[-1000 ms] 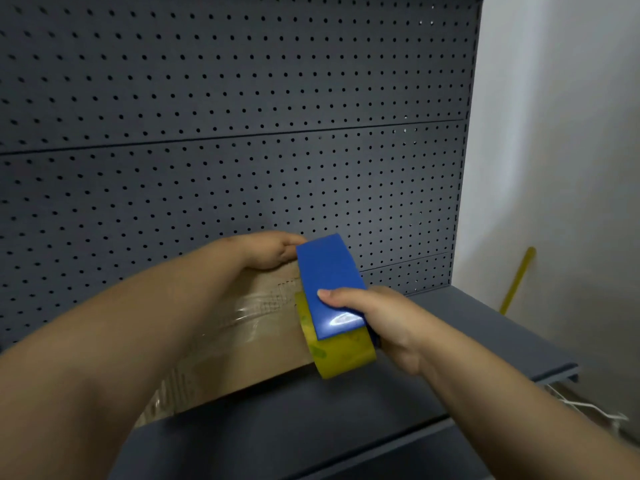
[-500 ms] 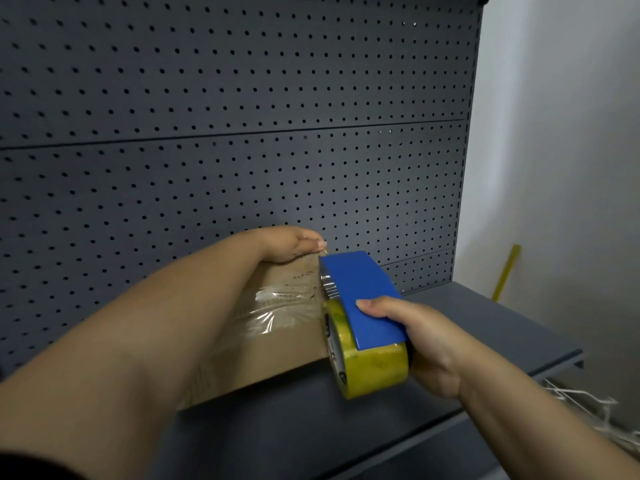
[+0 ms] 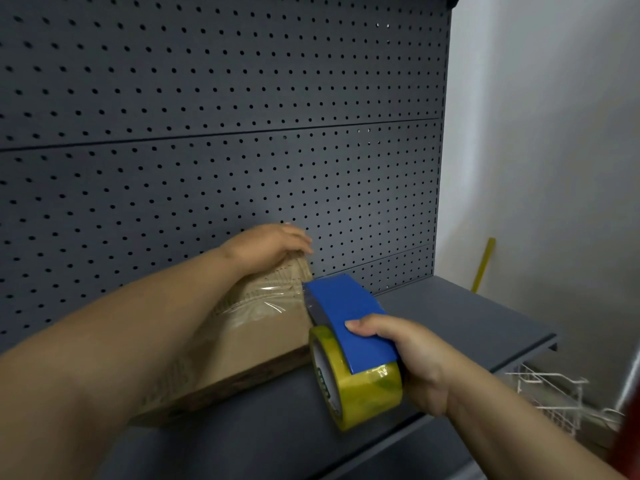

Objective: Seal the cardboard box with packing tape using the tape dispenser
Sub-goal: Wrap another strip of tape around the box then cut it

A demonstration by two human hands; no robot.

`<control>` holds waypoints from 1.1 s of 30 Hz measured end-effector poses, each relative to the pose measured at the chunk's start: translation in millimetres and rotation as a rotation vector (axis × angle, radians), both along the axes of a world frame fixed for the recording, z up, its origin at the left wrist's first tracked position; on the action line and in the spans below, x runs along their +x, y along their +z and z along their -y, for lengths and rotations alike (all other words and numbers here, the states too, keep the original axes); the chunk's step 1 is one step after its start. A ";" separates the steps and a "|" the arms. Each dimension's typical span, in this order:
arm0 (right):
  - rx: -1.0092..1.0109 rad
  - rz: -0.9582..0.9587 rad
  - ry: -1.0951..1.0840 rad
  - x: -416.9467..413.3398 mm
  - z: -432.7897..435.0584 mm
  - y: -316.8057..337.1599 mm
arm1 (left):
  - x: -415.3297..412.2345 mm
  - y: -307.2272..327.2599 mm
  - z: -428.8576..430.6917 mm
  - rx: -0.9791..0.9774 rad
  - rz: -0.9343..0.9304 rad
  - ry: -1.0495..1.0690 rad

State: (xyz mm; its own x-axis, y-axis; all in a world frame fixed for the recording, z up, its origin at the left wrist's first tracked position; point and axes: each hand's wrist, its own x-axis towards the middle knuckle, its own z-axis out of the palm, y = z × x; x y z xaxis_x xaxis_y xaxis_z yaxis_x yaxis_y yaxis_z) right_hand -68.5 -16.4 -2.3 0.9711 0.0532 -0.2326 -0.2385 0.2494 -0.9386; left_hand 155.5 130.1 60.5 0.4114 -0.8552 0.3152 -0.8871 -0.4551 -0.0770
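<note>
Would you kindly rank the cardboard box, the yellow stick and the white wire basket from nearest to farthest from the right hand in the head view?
From the right hand:
1. Cardboard box, just left, past the tape dispenser.
2. White wire basket, lower right, below the shelf.
3. Yellow stick, far right, by the wall.

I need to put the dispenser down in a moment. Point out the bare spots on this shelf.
The shelf is bare to the right of the tape dispenser, out to its right end, and back to the pegboard. A bare strip also runs along the front edge before the box. The left is crowded: the box, left hand and forearm fill it.
</note>
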 end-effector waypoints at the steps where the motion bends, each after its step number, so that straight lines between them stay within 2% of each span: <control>1: 0.006 -0.004 0.006 0.7 0.2 -0.6 | 0.0 0.6 -1.7 0.055 0.032 0.001; 6: 0.015 -0.006 0.020 5.4 5.1 -1.9 | 1.7 2.9 -4.8 0.129 -0.025 0.029; 9: 0.018 0.006 0.034 8.9 6.3 -1.4 | 7.2 -1.9 -2.2 0.203 0.045 0.064; 20: -0.036 0.008 0.006 38.2 -11.0 12.9 | 37.7 -20.2 -20.0 0.160 -0.025 0.190; 26: -0.040 -0.049 0.118 28.5 -3.6 4.7 | 42.2 -29.3 -34.1 0.262 -0.069 0.349; 29: -0.057 -0.062 0.128 26.0 -0.7 4.3 | 41.0 -28.9 -37.9 0.242 0.087 0.322; 33: -0.041 -0.082 0.151 27.1 0.2 8.0 | 25.0 -26.5 -26.1 0.116 -0.069 0.172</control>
State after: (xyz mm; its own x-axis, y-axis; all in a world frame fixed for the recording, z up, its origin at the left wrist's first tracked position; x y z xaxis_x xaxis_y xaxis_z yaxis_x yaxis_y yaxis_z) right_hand -41.4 -16.6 5.6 0.9304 0.1863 -0.3158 -0.3467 0.1668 -0.9230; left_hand 180.6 156.2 34.0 0.5718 -0.7993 0.1849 -0.8019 -0.5921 -0.0798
